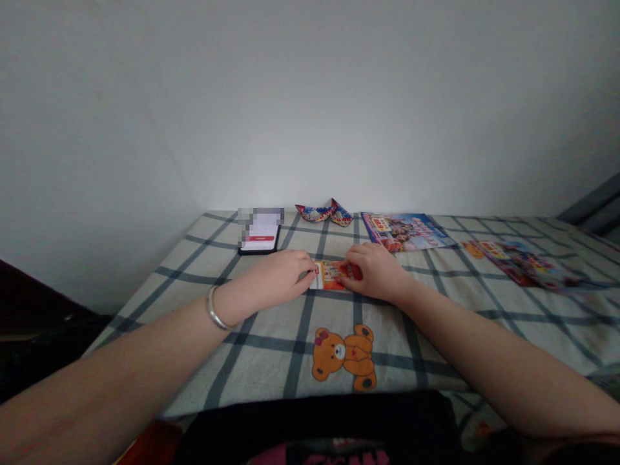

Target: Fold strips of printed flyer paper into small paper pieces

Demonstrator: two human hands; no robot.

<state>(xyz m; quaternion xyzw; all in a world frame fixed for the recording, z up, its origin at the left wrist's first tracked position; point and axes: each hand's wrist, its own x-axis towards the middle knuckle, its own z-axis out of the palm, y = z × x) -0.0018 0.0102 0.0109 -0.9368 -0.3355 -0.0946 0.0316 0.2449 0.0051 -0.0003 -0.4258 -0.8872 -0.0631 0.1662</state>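
The left hand [290,270] holds the left end of an orange-and-white paper [332,274] w/ narrow fingers, thumb close to fingertips; the right hand [378,271] holds the right end, its thumb and forefinger a little apart and its palm hiding part of the print. The paper lies at the centre of the frame, low over the checked cloth [261,368] of the table. If thumbs go under the paper, one cannot tell.

To do this handling well, both ends should, in all likelihood, stay level, w/ equal light pull, b/c uneven pull would probably twist or crease thin paper. Forearms resting on the table would give steadier fingers. Any crease is best pressed from the middle outward, on flat cloth, as wrinkles may spoil a straight edge.

The phone [260,232], upper left of centre, is near the left hand; the folded paper piece [317,213] stands behind, nr the wall. One leaflet [411,232] is just beyond the right hand, another [527,265] farther right.
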